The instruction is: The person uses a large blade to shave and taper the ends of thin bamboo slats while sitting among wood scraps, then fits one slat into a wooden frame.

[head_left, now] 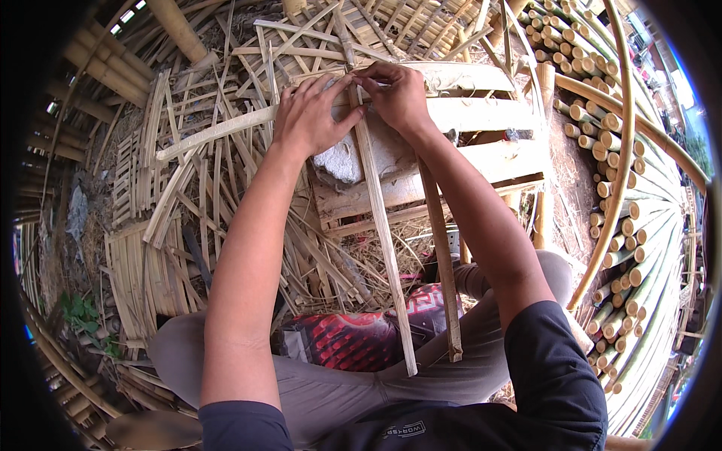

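Note:
A long, pale bamboo strip (383, 248) runs from between my hands down toward my lap. My left hand (314, 114) is at its upper part, thumb and forefinger against the strip and the other fingers stretched forward. My right hand (397, 96) pinches close beside it, fingertips bent at the strip; the exact contact is partly hidden. Under my hands lies a rough grey stone (338, 164) on a low bench of light slats (481, 113). A second, darker bamboo strip (440, 263) slants from beneath my right forearm to my lap.
Split bamboo strips (218, 173) lie heaped at the left and ahead. Stacked bamboo poles (624, 263) fill the right side, behind a bent bamboo rail (618, 150). A red and black patterned cloth (353, 342) lies by my crossed legs. A bamboo post (544, 158) stands at the bench's right end.

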The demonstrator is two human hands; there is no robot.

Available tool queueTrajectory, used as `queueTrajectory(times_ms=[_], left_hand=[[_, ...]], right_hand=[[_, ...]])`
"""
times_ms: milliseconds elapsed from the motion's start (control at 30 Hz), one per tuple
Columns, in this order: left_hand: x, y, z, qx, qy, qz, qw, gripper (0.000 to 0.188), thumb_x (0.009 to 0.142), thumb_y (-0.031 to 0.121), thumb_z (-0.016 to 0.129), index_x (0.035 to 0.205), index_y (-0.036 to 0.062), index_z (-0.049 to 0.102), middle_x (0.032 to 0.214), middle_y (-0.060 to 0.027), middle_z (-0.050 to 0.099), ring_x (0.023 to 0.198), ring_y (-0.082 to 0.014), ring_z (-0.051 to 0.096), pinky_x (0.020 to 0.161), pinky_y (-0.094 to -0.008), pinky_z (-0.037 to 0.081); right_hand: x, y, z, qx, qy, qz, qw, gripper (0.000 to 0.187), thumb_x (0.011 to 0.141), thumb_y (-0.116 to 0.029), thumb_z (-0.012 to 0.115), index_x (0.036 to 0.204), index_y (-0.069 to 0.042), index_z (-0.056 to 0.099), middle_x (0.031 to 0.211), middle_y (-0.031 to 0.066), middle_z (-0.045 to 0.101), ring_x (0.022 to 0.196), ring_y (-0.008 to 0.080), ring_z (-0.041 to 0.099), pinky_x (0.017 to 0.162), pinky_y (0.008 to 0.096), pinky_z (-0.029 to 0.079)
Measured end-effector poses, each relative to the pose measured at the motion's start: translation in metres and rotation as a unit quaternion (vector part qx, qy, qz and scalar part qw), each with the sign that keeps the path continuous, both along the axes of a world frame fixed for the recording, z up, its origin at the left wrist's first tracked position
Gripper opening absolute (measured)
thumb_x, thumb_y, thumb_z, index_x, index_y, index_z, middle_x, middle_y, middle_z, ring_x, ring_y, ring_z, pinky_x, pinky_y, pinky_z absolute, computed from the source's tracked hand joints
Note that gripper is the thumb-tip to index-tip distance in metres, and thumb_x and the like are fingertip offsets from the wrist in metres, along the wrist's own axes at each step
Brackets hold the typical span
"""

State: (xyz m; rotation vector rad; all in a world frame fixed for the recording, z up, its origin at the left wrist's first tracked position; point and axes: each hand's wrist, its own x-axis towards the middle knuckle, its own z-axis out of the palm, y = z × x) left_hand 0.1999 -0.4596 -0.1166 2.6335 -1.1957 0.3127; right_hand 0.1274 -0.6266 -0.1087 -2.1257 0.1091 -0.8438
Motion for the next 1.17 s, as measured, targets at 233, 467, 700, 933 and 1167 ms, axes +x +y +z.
queueTrajectory(times_ms=[233, 467, 700, 933, 1167], left_hand=[[-0.001, -0.001, 0.001, 0.012, 0.008, 0.006, 1.000, 0.080, 0.089, 0.074, 0.048, 0.153, 0.0253, 0.045, 0.156, -0.0113, 0.045, 0.144, -0.0294, 0.043, 0.119, -0.0578, 0.027], [0.001, 0.001, 0.001, 0.009, 0.004, 0.009, 1.000, 0.079, 0.089, 0.074, 0.049, 0.152, 0.0261, 0.046, 0.156, -0.0110, 0.044, 0.145, -0.0295, 0.040, 0.120, -0.0565, 0.026], [-0.006, 0.000, 0.008, 0.009, 0.017, 0.007, 1.000, 0.080, 0.090, 0.072, 0.049, 0.151, 0.0202, 0.048, 0.157, -0.0092, 0.045, 0.147, -0.0285, 0.039, 0.121, -0.0504, 0.025], [-0.006, -0.001, 0.009, 0.021, 0.023, 0.012, 0.999, 0.081, 0.090, 0.071, 0.050, 0.151, 0.0181, 0.047, 0.157, -0.0089, 0.044, 0.147, -0.0275, 0.038, 0.121, -0.0491, 0.025], [-0.005, 0.000, 0.012, 0.037, 0.029, 0.016, 0.999, 0.081, 0.090, 0.070, 0.050, 0.151, 0.0170, 0.047, 0.158, -0.0085, 0.043, 0.148, -0.0268, 0.037, 0.123, -0.0490, 0.023]], right_hand=[[0.001, 0.000, 0.000, -0.008, -0.002, -0.005, 1.000, 0.013, 0.085, -0.018, 0.077, 0.094, -0.009, 0.079, 0.087, 0.0132, 0.075, 0.077, 0.0302, 0.073, 0.072, 0.0370, 0.056], [0.000, 0.002, 0.001, -0.029, -0.010, -0.012, 0.999, 0.013, 0.085, -0.017, 0.077, 0.093, -0.008, 0.079, 0.085, 0.0138, 0.075, 0.075, 0.0308, 0.073, 0.070, 0.0369, 0.056], [-0.003, 0.001, 0.000, 0.015, -0.013, -0.001, 1.000, 0.014, 0.084, -0.019, 0.078, 0.091, -0.007, 0.078, 0.084, 0.0140, 0.075, 0.073, 0.0305, 0.073, 0.068, 0.0361, 0.056], [0.001, -0.001, -0.004, -0.017, -0.015, -0.005, 1.000, 0.013, 0.084, -0.017, 0.077, 0.092, -0.007, 0.078, 0.085, 0.0131, 0.075, 0.075, 0.0309, 0.073, 0.069, 0.0370, 0.056], [-0.002, 0.004, 0.003, -0.033, -0.011, 0.000, 0.999, 0.011, 0.085, -0.014, 0.075, 0.093, -0.007, 0.078, 0.088, 0.0129, 0.076, 0.080, 0.0307, 0.074, 0.075, 0.0369, 0.058]])
